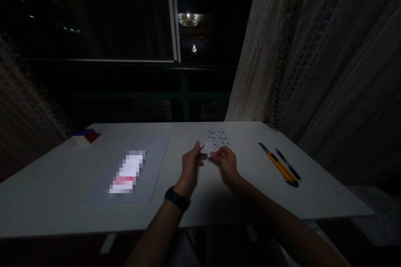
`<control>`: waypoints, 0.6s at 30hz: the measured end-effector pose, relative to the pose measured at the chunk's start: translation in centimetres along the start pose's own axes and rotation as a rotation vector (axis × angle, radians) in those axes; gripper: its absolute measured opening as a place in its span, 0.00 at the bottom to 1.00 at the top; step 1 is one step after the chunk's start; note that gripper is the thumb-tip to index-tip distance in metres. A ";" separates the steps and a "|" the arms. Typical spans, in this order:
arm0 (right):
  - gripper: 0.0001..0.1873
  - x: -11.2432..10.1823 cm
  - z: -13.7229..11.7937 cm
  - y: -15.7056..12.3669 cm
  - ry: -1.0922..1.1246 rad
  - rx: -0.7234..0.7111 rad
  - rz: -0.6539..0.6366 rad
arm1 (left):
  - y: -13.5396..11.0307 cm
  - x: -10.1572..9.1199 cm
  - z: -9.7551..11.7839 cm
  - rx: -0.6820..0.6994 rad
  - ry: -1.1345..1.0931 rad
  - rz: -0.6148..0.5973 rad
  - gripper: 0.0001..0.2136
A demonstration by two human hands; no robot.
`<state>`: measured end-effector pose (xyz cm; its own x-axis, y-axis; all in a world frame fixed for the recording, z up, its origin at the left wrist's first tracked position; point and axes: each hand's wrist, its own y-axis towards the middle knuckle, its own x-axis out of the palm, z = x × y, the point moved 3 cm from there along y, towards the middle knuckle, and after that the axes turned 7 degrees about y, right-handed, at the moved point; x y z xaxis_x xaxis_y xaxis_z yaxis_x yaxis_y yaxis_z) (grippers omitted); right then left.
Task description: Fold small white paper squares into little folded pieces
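Left arm: reaches in from the lower middle, forearm bare, a dark watch (177, 198) strapped at the wrist.
Left hand (190, 164): raised on edge, fingers curled, thumb and fingertips pinched shut at the top.
Right arm: comes in from the lower right, angled toward the left one.
Right hand (226, 163): knuckles up, fingers bent inward, tips pinched shut just beside the left hand's.

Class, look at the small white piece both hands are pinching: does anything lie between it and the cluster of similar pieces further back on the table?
Nothing visible does. The left hand and right hand pinch the small white piece; only bare white table separates it from the cluster of small pale pieces.
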<state>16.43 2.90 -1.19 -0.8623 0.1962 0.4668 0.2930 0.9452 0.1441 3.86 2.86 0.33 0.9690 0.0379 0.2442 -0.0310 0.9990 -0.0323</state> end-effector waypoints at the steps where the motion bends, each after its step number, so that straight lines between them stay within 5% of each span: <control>1: 0.17 0.0 0.0 0.0 -0.009 -0.001 -0.003 | 0.1 -0.1 0.0 -0.020 -0.007 -0.018 0.25; 7: 0.17 0.3 -0.2 -0.4 -0.039 0.001 -0.031 | 0.2 0.0 -0.4 0.000 0.084 -0.076 0.23; 18: 0.19 0.8 -0.4 -0.7 0.006 0.038 -0.110 | 0.3 -0.3 0.4 0.183 0.208 0.075 0.19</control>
<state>15.73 2.24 -0.55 -0.8856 0.0894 0.4557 0.1809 0.9702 0.1613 3.48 3.12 0.64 0.9913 0.1248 0.0427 -0.1296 0.9820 0.1372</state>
